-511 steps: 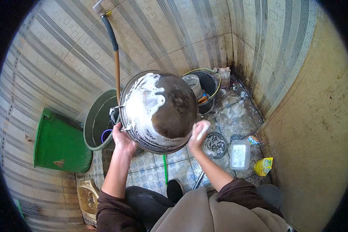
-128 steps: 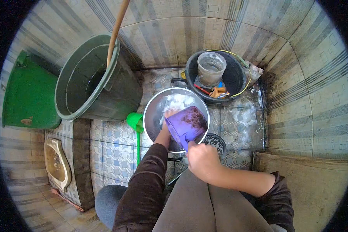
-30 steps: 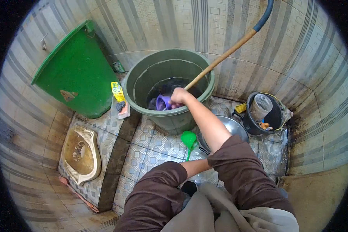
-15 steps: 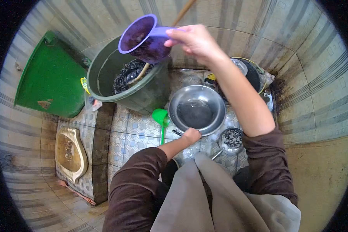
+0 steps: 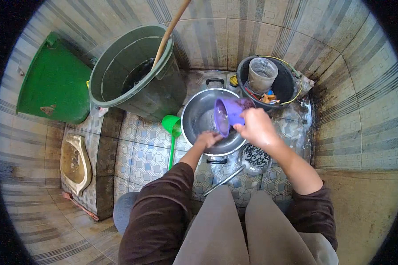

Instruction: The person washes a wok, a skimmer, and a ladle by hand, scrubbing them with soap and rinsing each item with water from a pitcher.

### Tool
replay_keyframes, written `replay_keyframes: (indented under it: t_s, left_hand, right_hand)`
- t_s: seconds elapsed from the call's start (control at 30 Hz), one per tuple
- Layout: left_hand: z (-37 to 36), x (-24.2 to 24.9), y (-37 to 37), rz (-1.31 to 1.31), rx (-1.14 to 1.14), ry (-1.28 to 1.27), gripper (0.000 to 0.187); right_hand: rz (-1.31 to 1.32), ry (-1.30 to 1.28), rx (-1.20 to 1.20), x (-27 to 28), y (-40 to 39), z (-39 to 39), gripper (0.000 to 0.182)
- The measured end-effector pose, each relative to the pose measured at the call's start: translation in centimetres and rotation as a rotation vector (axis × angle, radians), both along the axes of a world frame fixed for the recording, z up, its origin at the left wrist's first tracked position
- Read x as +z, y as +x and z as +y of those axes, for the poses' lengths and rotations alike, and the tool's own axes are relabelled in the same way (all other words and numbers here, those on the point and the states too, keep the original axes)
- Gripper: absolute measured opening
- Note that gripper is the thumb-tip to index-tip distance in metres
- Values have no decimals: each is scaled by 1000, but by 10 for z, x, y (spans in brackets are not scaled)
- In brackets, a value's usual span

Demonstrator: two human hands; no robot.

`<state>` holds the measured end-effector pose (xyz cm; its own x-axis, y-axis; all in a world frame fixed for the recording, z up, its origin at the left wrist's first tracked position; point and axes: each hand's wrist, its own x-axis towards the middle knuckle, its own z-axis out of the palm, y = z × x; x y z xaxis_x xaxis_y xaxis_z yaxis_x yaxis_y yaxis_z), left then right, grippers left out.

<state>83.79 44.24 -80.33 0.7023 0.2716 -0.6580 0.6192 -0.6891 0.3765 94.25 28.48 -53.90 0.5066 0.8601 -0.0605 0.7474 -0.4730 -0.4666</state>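
My right hand [image 5: 258, 128] grips the handle of a purple dipper [image 5: 234, 112], which is tilted over a metal pan [image 5: 191, 104] with two black handles. The dipper's mouth faces left, toward the pan's inside. My left hand [image 5: 209, 139] reaches over the pan's near rim, its fingers stretched out toward the inner surface. Left of the pan, a green dipper [image 5: 171, 125] lies on the tiled floor. A round, dark-and-white-speckled utensil with a long metal handle [image 5: 254, 158] lies near the pan's right front.
A large dark green bin [image 5: 163, 84] holding water and a wooden stick [image 5: 169, 35] stands at back left. At back right, a black bucket [image 5: 286, 84] holds a grey container [image 5: 263, 73]. A squat toilet [image 5: 87, 170] is on the raised ledge at left. Tiled walls surround the floor.
My right hand has brought the purple dipper from above the bin down over the pan and tipped it. My left hand has moved from the pan's near handle area to inside the rim.
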Motion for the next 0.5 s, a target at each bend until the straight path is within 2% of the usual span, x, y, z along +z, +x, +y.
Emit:
replay_keyframes:
  t_s: [0.03, 0.1, 0.13, 0.2, 0.23, 0.27, 0.33, 0.37, 0.4, 0.5]
  left_hand:
    - [1, -8, -8, 3, -2, 3, 54]
    - [-7, -13, -26, 84, -152, 727, 59]
    - [-6, -15, -26, 88, -155, 722, 59]
    - [-4, 1, -21, 4, -400, 277, 59]
    - [-7, 15, -17, 80, -432, 469, 57]
    - [-8, 9, -16, 81, -437, 471, 57]
    - [-12, -12, -17, 41, -77, 767, 56]
    - [-8, -13, -15, -60, -154, 353, 57]
    - [-5, -13, -14, -63, -154, 350, 57]
    - [9, -13, -6, -153, 101, 813, 58]
  right_hand:
    - [3, 3, -2, -2, -4, -1, 28]
    - [85, -154, -44, -1, -12, -2, 28]
    - [90, -158, -45, -4, -13, -4, 28]
    - [128, -150, -73, -9, -13, -6, 28]
    - [130, -149, -76, -9, -13, -6, 28]
    - [146, -114, -78, -9, -13, -5, 26]
    - [162, -83, -85, -13, -15, -4, 25]
    - [121, -2, -58, -18, -17, -4, 24]
    - [77, 80, -28, -20, -18, -4, 23]
    - [66, 60, -30, -21, -19, 1, 21]
